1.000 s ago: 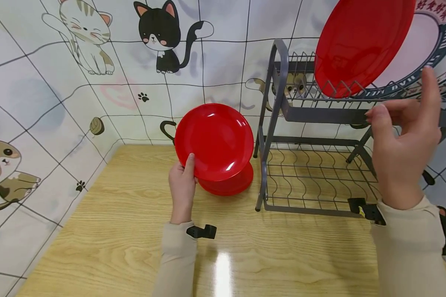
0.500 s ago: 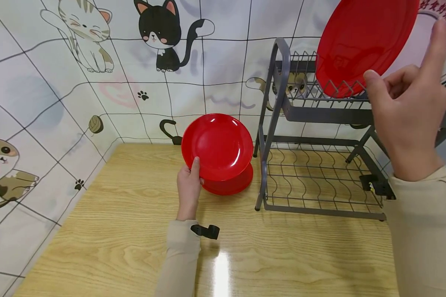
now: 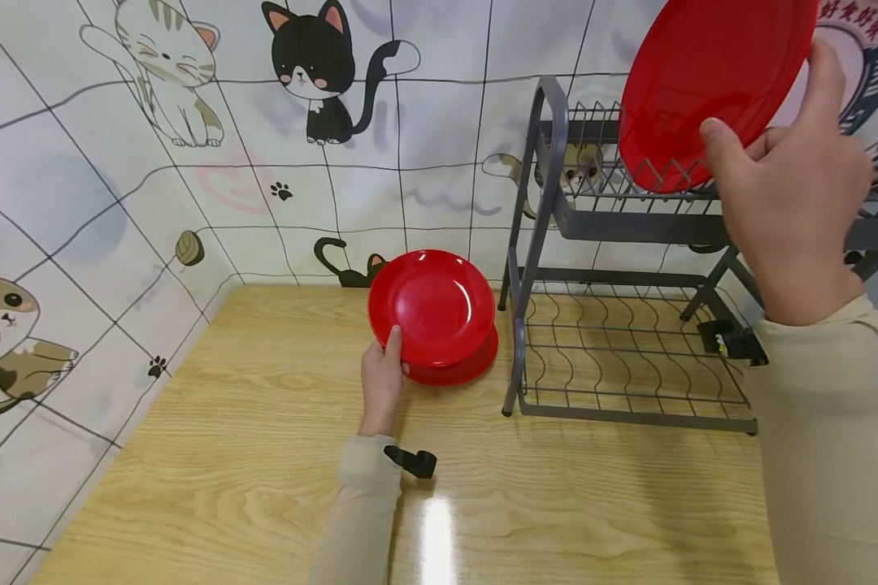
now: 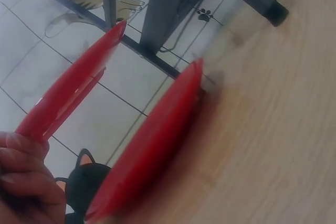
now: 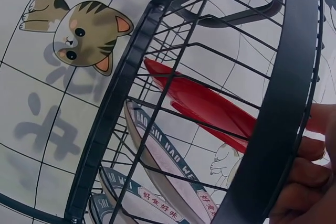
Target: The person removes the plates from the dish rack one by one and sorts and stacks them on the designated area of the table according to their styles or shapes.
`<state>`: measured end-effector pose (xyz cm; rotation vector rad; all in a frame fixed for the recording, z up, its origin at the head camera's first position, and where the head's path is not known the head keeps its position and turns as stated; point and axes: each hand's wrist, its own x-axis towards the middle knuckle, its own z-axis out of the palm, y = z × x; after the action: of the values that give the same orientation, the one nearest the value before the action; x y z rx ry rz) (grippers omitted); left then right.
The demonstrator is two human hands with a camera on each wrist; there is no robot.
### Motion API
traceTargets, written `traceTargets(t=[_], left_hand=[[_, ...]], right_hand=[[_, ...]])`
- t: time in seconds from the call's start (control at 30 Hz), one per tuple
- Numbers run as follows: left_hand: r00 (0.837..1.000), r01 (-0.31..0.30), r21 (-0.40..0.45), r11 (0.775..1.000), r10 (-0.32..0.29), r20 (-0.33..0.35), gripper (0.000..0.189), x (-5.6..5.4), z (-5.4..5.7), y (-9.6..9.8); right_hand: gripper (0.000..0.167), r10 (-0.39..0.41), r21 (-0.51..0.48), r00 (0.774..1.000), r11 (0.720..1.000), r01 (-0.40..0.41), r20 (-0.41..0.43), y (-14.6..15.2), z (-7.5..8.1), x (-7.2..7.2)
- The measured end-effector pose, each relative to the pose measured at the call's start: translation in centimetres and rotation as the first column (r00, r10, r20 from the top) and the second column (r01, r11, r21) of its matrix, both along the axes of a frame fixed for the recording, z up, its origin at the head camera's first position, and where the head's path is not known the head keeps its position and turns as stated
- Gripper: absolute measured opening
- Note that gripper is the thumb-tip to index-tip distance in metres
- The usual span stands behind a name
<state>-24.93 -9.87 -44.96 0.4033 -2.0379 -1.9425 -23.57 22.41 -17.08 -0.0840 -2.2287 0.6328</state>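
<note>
My left hand (image 3: 384,378) grips a red plate (image 3: 432,301) by its near-left rim, thumb on top. Under it, another red plate (image 3: 471,366) rests on the table. The left wrist view has a gap between the held plate (image 4: 68,87) and the lower one (image 4: 152,145). At the rack's upper tier, my right hand (image 3: 797,195) is by a large red plate (image 3: 710,89) standing in the wires. Its thumb overlaps the plate's face, and the straight index finger reaches its right edge; contact is unclear. In the right wrist view, fingers (image 5: 310,174) show beyond the front rail.
The dark two-tier dish rack (image 3: 629,227) stands on the right of the wooden table (image 3: 263,487). Several white plates with lettered rims (image 5: 163,150) lean beside the red plate. A tiled wall (image 3: 439,122) with cat drawings runs behind.
My left hand has moved down and rightward, lowering its red plate over the lower one. The right hand first rose, then shifted left against the upright red plate's edge.
</note>
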Motion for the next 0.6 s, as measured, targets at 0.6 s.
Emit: traceTargets(t=[0.6], left_hand=[[0.993,0.053,0.056,0.997,-0.059,0.107,0.033,-0.5,-2.7,0.2]], right_hand=[[0.054,-0.064,0.080,0.983,0.996,0.050,0.173,-0.1,1.2,-0.2]])
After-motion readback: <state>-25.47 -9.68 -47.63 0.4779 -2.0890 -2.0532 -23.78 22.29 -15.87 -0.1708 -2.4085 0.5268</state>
